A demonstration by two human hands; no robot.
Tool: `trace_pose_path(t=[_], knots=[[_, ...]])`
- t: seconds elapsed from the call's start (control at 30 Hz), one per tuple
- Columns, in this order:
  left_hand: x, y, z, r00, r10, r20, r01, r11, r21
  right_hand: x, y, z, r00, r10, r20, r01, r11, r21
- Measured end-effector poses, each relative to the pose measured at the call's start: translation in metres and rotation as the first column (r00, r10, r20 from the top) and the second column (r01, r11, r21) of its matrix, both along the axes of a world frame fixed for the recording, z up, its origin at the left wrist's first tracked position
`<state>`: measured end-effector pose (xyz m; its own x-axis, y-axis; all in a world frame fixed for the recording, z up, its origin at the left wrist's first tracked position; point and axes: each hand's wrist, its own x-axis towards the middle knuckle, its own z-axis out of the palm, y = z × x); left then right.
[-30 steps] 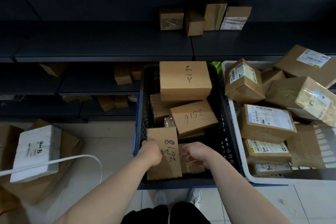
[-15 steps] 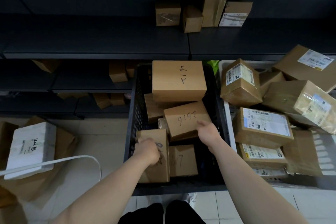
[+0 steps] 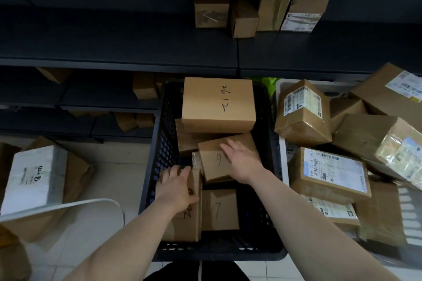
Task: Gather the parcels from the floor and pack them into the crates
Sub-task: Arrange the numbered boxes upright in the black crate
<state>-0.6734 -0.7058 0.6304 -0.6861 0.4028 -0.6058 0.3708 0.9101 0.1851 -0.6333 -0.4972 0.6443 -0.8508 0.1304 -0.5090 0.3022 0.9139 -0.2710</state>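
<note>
Left hand [image 3: 175, 188]: fingers curled over the top edge of an upright box [image 3: 187, 223], grasping it where it stands in the near left corner of the black crate [image 3: 159, 143]. Right hand [image 3: 243, 159]: flat, fingers straight, resting on a tilted box [image 3: 212, 166] in the middle of the same crate, holding nothing. Between the two, a small box [image 3: 220, 210] lies flat on the crate floor. A large box [image 3: 218, 104] sits on top at the far end. Just right, a white crate [image 3: 283, 155] is heaped with labelled parcels [image 3: 331, 171]. To the left, on the tiled floor, a white parcel [image 3: 34, 178] rests on brown ones. Behind, dark shelves [image 3: 114, 48] carry a few boxes.
</note>
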Motion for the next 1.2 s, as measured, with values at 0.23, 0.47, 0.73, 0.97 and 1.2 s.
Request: trace_pose_path(t=[0.23, 0.47, 0.73, 0.97, 1.2], knots=[[-0.006, -0.003, -0.005, 0.999, 0.004, -0.034, -0.004, 1.0, 0.019, -0.019, -0.004, -0.013, 0.982, 0.183, 0.043, -0.186, 0.979, 0.086], [-0.006, -0.006, -0.005, 1.0, 0.009, -0.019, -0.008, 0.999, 0.036, -0.023, -0.004, -0.009, 0.967, 0.237, 0.094, -0.25, 0.953, 0.169], [-0.01, -0.007, -0.001, 0.997, -0.064, 0.036, 0.064, 0.998, 0.014, -0.013, -0.015, -0.006, 0.953, 0.263, 0.154, -0.298, 0.91, 0.29], [-0.015, -0.016, -0.001, 0.987, -0.133, 0.088, 0.133, 0.991, 0.009, 0.002, -0.02, 0.008, 0.974, 0.196, 0.117, -0.219, 0.946, 0.24], [-0.014, -0.02, -0.006, 0.99, -0.113, 0.085, 0.108, 0.992, 0.062, 0.031, -0.033, 0.042, 0.988, 0.155, 0.011, -0.151, 0.941, 0.303]])
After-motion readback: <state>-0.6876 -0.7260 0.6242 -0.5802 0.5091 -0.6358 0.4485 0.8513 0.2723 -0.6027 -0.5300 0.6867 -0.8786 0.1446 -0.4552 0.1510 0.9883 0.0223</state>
